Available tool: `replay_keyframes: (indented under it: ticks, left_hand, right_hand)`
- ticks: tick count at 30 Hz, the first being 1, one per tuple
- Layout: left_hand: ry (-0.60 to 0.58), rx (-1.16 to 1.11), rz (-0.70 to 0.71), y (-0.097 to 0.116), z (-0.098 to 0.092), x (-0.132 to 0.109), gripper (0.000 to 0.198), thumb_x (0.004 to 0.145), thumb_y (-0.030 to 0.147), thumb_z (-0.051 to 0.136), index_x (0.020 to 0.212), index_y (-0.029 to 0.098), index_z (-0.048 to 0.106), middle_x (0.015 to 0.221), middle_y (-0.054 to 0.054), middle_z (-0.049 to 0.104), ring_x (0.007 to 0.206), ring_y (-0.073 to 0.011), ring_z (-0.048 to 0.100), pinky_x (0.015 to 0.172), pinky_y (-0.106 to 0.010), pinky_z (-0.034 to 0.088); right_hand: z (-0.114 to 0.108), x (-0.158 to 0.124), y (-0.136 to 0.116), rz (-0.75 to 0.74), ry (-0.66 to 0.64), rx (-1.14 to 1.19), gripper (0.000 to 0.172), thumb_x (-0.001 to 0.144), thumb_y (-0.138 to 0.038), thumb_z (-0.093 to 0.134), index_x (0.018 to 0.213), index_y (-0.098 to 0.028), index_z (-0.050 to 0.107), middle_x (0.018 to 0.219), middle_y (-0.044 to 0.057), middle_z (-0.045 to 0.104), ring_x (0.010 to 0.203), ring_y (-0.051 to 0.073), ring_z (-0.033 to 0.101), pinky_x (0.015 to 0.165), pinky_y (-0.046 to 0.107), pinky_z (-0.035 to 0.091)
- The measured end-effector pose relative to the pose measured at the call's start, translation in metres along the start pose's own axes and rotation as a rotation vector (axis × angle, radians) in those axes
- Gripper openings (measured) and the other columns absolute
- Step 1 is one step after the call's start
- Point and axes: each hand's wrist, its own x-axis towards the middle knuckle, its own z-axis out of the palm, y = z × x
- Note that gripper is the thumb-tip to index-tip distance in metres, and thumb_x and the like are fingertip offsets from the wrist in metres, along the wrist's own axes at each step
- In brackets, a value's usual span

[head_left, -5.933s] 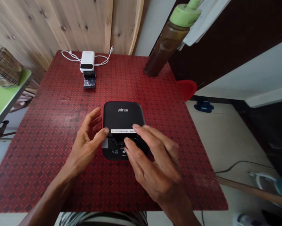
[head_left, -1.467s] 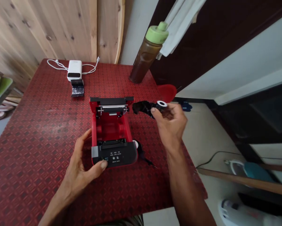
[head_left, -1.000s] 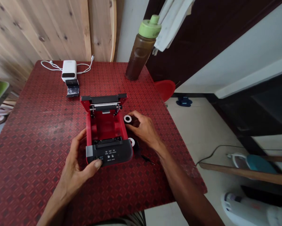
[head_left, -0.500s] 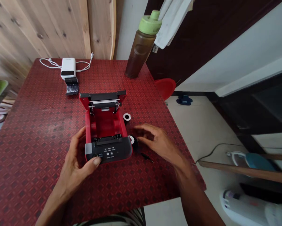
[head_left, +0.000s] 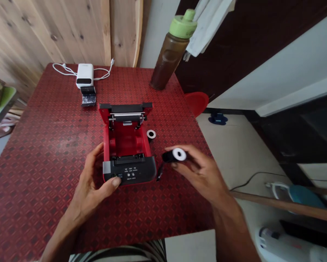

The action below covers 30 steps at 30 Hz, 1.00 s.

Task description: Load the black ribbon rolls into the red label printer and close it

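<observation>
A red and black label printer [head_left: 129,169] stands on the table with its lid raised, its red inner bay exposed and holding no roll. My left hand [head_left: 89,187] grips its front left corner, thumb on the black panel and fingers along the side. To the right of the printer, my right hand [head_left: 204,176] holds a small black roll [head_left: 168,157] with a white core between thumb and fingers, above the table. A loose dark strip hangs from that roll. Beside the printer's right wall is a second roll [head_left: 151,134], also with a white end.
The red patterned table [head_left: 51,160] bears a white power bank [head_left: 85,74] with a cable, a crumpled black strip [head_left: 88,97] and a tall brown bottle [head_left: 170,54] with a green lid at the back. A red stool [head_left: 197,103] is beyond the right edge.
My right hand has picked up the roll beside the printer's front right corner and moved it right and up. My left hand still grips the printer. The whole view has shifted slightly.
</observation>
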Motion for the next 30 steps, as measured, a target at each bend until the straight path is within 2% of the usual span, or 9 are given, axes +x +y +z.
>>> replay_keyframes:
  ticks: [3,5,8,11,14,17,22,27,30]
  left_hand:
    - [-0.002,-0.004,-0.005,-0.001,0.0,-0.001,0.088,0.091,0.052,0.084,0.165,0.03,0.042,0.167,-0.013,0.054,0.153,-0.0391,0.052,0.121,-0.057,0.05]
    - [-0.019,-0.038,-0.004,-0.003,0.001,-0.001,0.089,0.092,0.051,0.084,0.167,0.029,0.04,0.166,-0.013,0.054,0.15,-0.0374,0.055,0.122,-0.057,0.049]
    - [-0.039,-0.087,0.001,-0.003,0.001,-0.001,0.09,0.093,0.05,0.083,0.168,0.029,0.038,0.164,-0.014,0.055,0.147,-0.0364,0.058,0.124,-0.058,0.046]
    - [-0.036,-0.065,0.016,-0.001,0.002,-0.001,0.088,0.093,0.049,0.082,0.167,0.027,0.039,0.164,-0.015,0.055,0.151,-0.037,0.055,0.128,-0.06,0.042]
    - [-0.027,-0.015,0.032,0.001,0.002,0.0,0.085,0.093,0.049,0.081,0.165,0.028,0.041,0.164,-0.015,0.054,0.152,-0.0369,0.053,0.129,-0.061,0.039]
    - [-0.004,0.019,0.027,0.001,0.002,-0.001,0.087,0.091,0.049,0.083,0.164,0.029,0.042,0.164,-0.014,0.053,0.152,-0.0385,0.052,0.128,-0.063,0.039]
    - [-0.004,0.002,0.01,0.002,0.002,-0.002,0.087,0.09,0.047,0.083,0.165,0.031,0.042,0.163,-0.014,0.054,0.149,-0.0389,0.054,0.127,-0.065,0.04]
    - [-0.006,0.035,0.007,0.001,0.001,-0.002,0.088,0.089,0.047,0.084,0.165,0.031,0.042,0.163,-0.013,0.053,0.151,-0.0397,0.051,0.128,-0.065,0.038]
    - [-0.005,0.042,0.01,0.0,0.001,-0.002,0.09,0.089,0.049,0.084,0.166,0.03,0.041,0.162,-0.014,0.054,0.149,-0.0398,0.053,0.127,-0.065,0.039]
  right_hand:
    - [-0.02,-0.001,-0.029,-0.104,0.021,-0.102,0.024,0.1,-0.034,0.074,0.124,-0.035,0.073,0.117,0.004,0.081,0.104,0.03,0.079,0.093,0.048,0.064]
    - [-0.017,0.008,-0.05,-0.238,-0.001,-0.185,0.025,0.101,-0.03,0.074,0.125,-0.034,0.072,0.114,0.004,0.081,0.101,0.029,0.077,0.091,0.046,0.064]
    - [0.009,0.031,-0.072,-0.447,-0.053,-0.317,0.027,0.103,-0.019,0.07,0.129,-0.027,0.07,0.113,0.006,0.079,0.103,0.028,0.075,0.094,0.044,0.063]
    - [0.042,0.052,-0.082,-0.539,-0.12,-0.508,0.025,0.105,-0.01,0.064,0.127,-0.019,0.071,0.115,0.011,0.078,0.105,0.029,0.071,0.097,0.047,0.062]
    - [0.064,0.064,-0.086,-0.527,-0.22,-0.711,0.026,0.103,-0.003,0.06,0.117,-0.019,0.074,0.114,0.013,0.078,0.106,0.031,0.07,0.097,0.049,0.061]
    - [0.075,0.07,-0.089,-0.486,-0.298,-0.81,0.027,0.101,0.0,0.059,0.114,-0.019,0.074,0.112,0.012,0.078,0.106,0.031,0.07,0.099,0.049,0.059]
    - [0.084,0.087,-0.086,-0.415,-0.364,-0.836,0.022,0.101,-0.002,0.06,0.104,-0.019,0.073,0.109,0.011,0.08,0.107,0.031,0.073,0.096,0.046,0.058]
    - [0.089,0.1,-0.081,-0.361,-0.428,-0.859,0.026,0.096,0.0,0.059,0.096,-0.021,0.074,0.101,0.01,0.081,0.093,0.029,0.076,0.077,0.04,0.055]
    - [0.091,0.102,-0.082,-0.327,-0.432,-0.871,0.026,0.097,0.0,0.058,0.094,-0.02,0.074,0.102,0.011,0.082,0.091,0.03,0.077,0.075,0.041,0.057]
